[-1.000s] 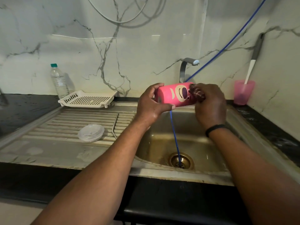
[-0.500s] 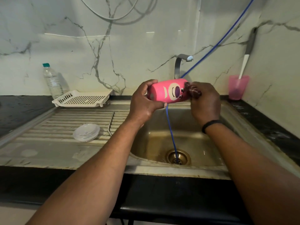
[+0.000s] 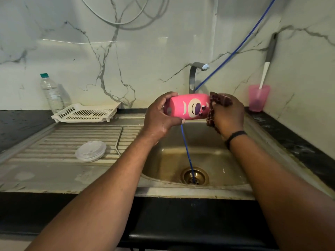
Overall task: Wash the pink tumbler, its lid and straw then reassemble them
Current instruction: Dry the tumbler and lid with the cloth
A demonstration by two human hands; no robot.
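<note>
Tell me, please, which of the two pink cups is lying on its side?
The pink tumbler with the cartoon face, held sideways over the sink; the translucent pink cup stands upright on the counter.

You see a smooth, matt pink tumbler (image 3: pixel 188 107) at centre frame, a dark checked cloth (image 3: pixel 220 101) against its right end, a dull, stained metal sink (image 3: pixel 208 156) below, and a clear plastic lid (image 3: pixel 90 151) lower left.

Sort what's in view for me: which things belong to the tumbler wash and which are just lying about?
In the job:
pink tumbler, gripped by the left hand
dark cloth, held by the right hand
clear lid on the drainboard
sink

Lying about:
water bottle
white tray
pink cup
</note>
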